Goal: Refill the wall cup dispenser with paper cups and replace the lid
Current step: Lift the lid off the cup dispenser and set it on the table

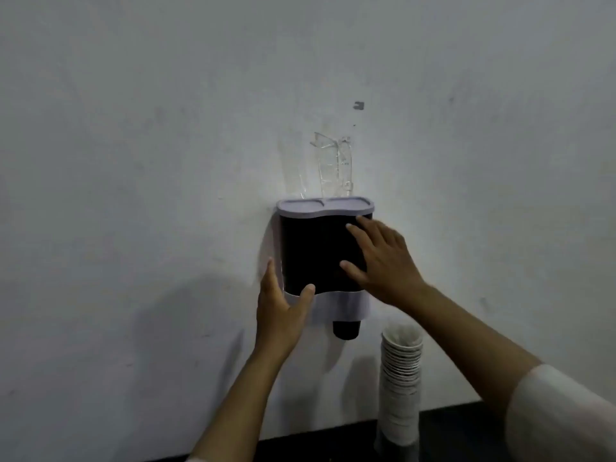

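Item: wall cup dispenser point(320, 255), dark-fronted, fixed to the pale wall point(166, 128) at the middle of your view. Condition: shut. The grey lid point(325, 206) sits level on top, with no gap that can be made out along its front edge. One dark cup bottom point(346, 329) pokes out of the right-hand outlet underneath; nothing shows at the left outlet, which your hand partly hides. The dark front hides how full either column is.

Item: paper cups point(400, 371), a tall nested stack standing on the dark table point(466, 425) just right of and below the dispenser, leaning against the wall. Not loaded.

Item: your left hand point(280, 305). It cups the dispenser's lower left corner, thumb laid across the pale base, fingers flat along the side by the wall. Loosely spread; it pinches nothing.

Item: your right hand point(376, 258). Fingers splayed, tips resting on the dark front near its right edge, just under the lid. It holds nothing.

Item: torn clear tape or film point(333, 165) stuck to the wall above the lid. Not part of the job.

Progress, as judged: early. With the lid on and the stack untouched, the refill looks not yet begun. Remaining for you: lift the lid, feed in the cups, set the lid back.
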